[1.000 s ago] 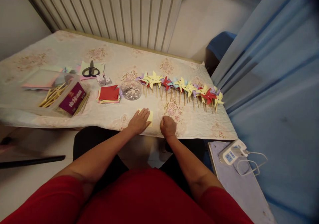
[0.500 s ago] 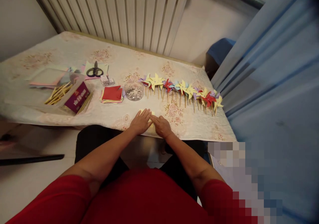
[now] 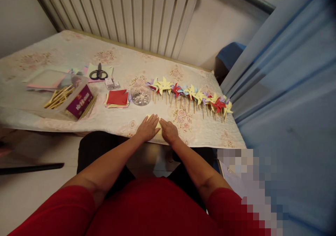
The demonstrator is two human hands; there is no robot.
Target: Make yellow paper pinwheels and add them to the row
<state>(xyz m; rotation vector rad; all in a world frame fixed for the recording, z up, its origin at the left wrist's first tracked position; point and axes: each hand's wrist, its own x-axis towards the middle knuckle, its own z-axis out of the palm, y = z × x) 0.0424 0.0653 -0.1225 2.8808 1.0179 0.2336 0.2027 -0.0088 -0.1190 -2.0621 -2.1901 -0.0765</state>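
Head view: pale yellow paper square, flat, mostly under left hand.

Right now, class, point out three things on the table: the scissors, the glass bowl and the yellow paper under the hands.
scissors (image 3: pixel 98 73): head view, on the black handles.
glass bowl (image 3: pixel 140 95): head view, on its shiny contents seen through the top.
yellow paper (image 3: pixel 149 117): head view, on the corner showing beyond the left hand's fingers.

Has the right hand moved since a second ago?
Yes. The right hand has moved left along the table edge, closing the gap, and now rests beside the left hand at the yellow paper.
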